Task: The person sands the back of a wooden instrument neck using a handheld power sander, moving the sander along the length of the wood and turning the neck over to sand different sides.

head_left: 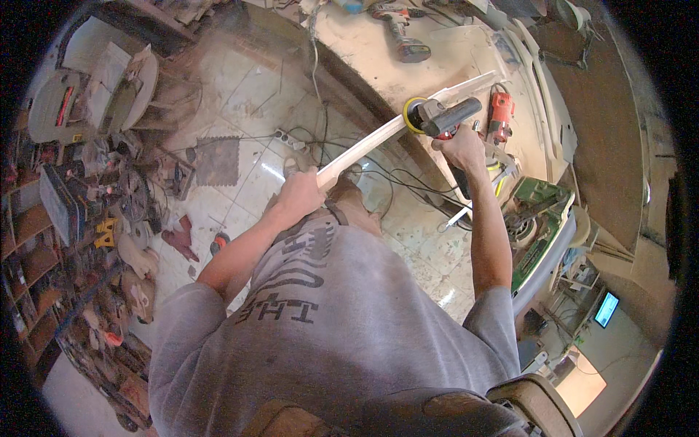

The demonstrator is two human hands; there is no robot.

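Observation:
My left hand (pixel 300 195) is closed round the near end of a long pale wooden strip (pixel 368 144). The strip slants up to the right, and its far end lies over the edge of the dusty workbench (pixel 357 47). My right hand (pixel 464 151) grips a handheld power sander (pixel 453 116) with a dark cylindrical body and some red on it. Its yellow-rimmed round pad (pixel 413 115) is against or just beside the strip, near the bench edge; exact contact cannot be made out. My fingers partly cover the tool's grip.
On the bench lie a cordless drill (pixel 404 36) and a red power tool (pixel 501 116). A green machine (pixel 540 244) stands to my right. Cables and a power strip (pixel 289 138) cross the tiled floor beside a dark mat (pixel 218 160). Cluttered shelves (pixel 33 277) line the left.

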